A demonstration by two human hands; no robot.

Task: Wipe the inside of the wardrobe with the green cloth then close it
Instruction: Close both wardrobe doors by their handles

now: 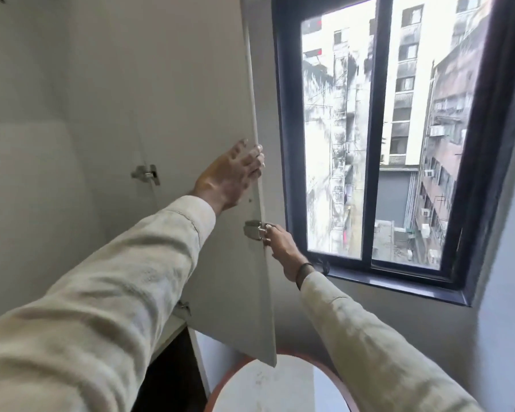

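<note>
The white wardrobe door (191, 114) stands open, swung out toward the window. My left hand (232, 173) wraps its fingers over the door's free edge at mid height. Lower down, my right hand (281, 243) grips the metal handle (257, 230) at that same edge from the outer side. The pale inside of the wardrobe (27, 144) fills the left of the view, with a metal hinge (146, 173) where the door meets the carcass. No green cloth is in sight.
A dark-framed window (381, 129) sits just right of the door, its sill (399, 283) close behind my right wrist. Below, a round mirror or table top with a reddish rim (223, 379) lies under the door's lower corner. A dark opening (173, 367) shows beneath the wardrobe.
</note>
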